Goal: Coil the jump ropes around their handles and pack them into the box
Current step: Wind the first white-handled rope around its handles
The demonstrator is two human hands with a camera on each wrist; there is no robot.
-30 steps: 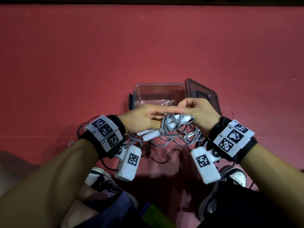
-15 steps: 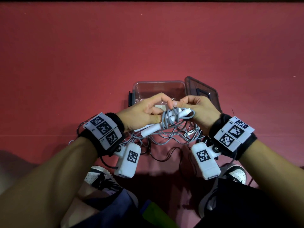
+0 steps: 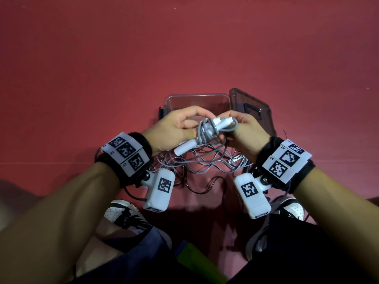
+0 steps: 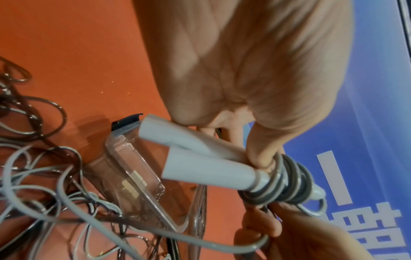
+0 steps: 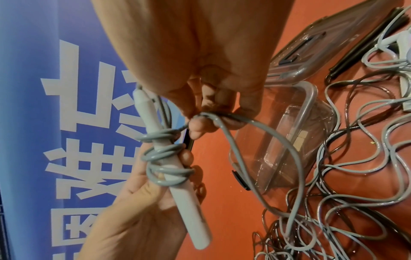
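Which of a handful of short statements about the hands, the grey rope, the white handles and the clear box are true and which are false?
1. The left hand grips the pair of white plastic jump-rope handles. True.
2. The right hand is idle and holds nothing. False: its fingers pinch the grey jump-rope cord.
3. Several turns of grey cord already sit round the handles. True.
4. The clear plastic box has a coiled rope inside. False: no rope is visible in it.
5. The smoky translucent lid is clipped onto the box. False: it is off, beside the box.
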